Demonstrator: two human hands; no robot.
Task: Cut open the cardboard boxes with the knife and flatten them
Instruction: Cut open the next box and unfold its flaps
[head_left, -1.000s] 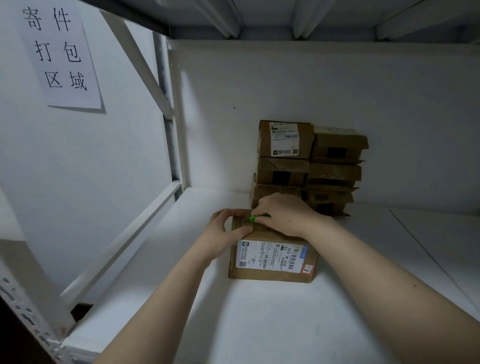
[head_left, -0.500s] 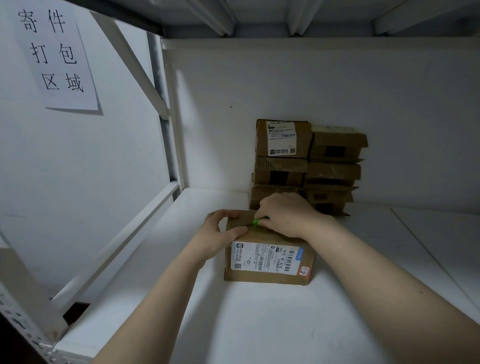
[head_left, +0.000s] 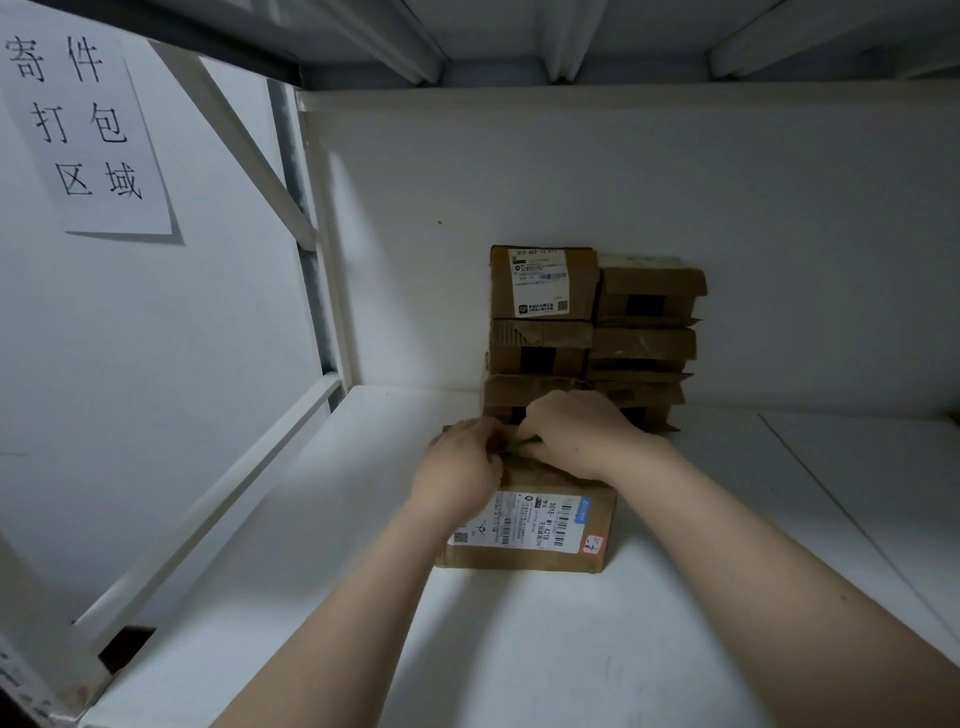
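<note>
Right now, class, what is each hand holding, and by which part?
The right hand grips the green knife, its handle buried in the fist. The left hand lies on the box at its far top edge; blur hides any grip.

Stacked boxes (head_left: 592, 332) just behind hands.

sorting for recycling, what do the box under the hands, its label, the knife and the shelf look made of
Box: brown cardboard, matte, with worn edges. Shipping label: white printed paper, seemingly stuck flat. Knife: only a green sliver shows, probably plastic. Shelf: smooth white board, painted or laminated; cannot tell which.
</note>
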